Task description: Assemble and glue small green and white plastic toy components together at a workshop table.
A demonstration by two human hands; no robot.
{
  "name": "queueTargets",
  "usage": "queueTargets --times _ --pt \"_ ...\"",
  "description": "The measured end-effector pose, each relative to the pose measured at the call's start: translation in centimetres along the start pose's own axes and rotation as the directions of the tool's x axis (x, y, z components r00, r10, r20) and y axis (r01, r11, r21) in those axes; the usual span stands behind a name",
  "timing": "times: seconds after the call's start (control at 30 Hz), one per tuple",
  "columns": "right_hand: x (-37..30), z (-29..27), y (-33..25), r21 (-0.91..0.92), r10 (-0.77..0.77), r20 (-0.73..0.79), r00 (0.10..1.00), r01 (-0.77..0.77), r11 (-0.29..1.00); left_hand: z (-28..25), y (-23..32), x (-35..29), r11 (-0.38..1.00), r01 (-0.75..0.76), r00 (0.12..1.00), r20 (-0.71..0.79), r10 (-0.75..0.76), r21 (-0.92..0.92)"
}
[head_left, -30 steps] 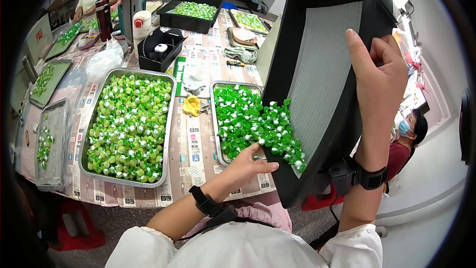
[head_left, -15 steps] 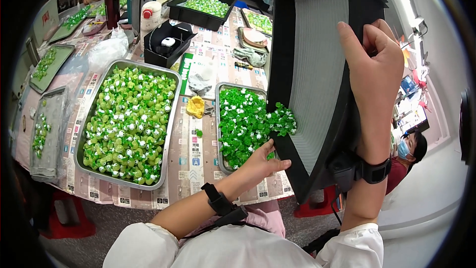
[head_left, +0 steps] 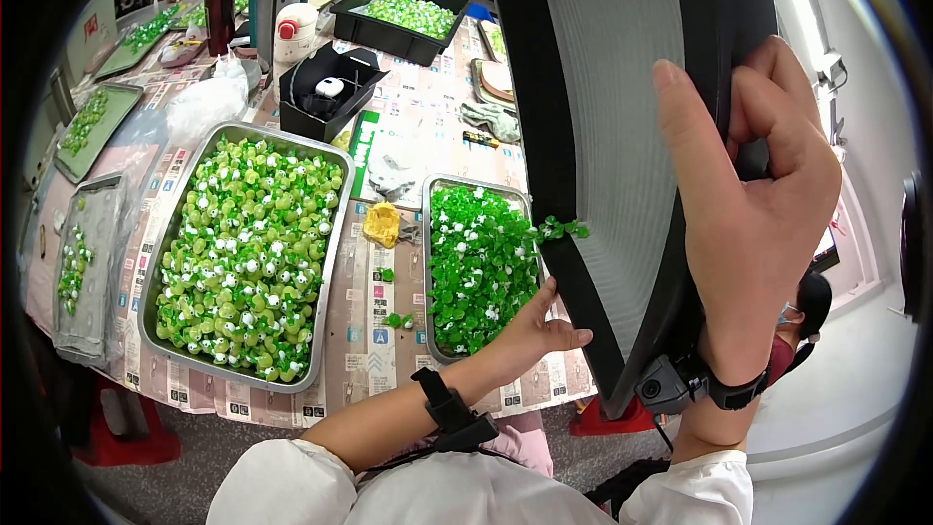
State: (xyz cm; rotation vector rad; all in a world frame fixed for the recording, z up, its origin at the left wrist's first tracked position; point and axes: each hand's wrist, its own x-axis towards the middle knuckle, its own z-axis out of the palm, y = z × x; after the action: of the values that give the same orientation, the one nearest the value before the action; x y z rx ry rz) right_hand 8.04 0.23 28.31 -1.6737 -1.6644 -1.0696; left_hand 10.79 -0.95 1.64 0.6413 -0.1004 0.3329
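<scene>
With both hands I hold a black plastic bin (head_left: 591, 306) with a ribbed grey inner floor, tipped steeply over the right metal tray (head_left: 426, 277). My right hand (head_left: 763, 209) grips its far side wall, thumb lying over the inside. My left hand (head_left: 530, 335) holds the near lower edge, thumb on the rim, the other fingers partly hidden. A small clump of green leaf-shaped pieces (head_left: 562, 228) lies at the bin's low lip. Many similar green pieces with white bits (head_left: 476, 262) heap in the tray below.
At left, a larger metal tray (head_left: 342, 224) brims with yellow-green and white pieces (head_left: 248, 253). Between the trays lie a yellow crumpled lump (head_left: 382, 224) and stray green pieces (head_left: 397, 321). Behind stand a black box (head_left: 326, 102), a white bottle (head_left: 294, 34) and another black bin (head_left: 408, 42).
The clump at the bin's lip has shrunk as pieces slid into the tray, whose heap is fuller. The bin has tilted further, and my right hand has come closer. More stray pieces lie between the trays.
</scene>
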Motion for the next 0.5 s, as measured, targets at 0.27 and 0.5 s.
queueTargets --times 0.27,0.5 --pt "-0.9 -1.2 -0.8 -0.087 0.035 -0.021 0.999 -0.037 0.996 0.8 0.3 0.9 0.998 -0.002 1.000 -0.009 0.003 0.064" --pt "-1.7 -5.1 0.5 -0.062 0.226 -0.228 0.947 -0.246 0.967 2.7 0.9 -0.1 0.978 0.049 0.996 0.065 -0.063 0.202"
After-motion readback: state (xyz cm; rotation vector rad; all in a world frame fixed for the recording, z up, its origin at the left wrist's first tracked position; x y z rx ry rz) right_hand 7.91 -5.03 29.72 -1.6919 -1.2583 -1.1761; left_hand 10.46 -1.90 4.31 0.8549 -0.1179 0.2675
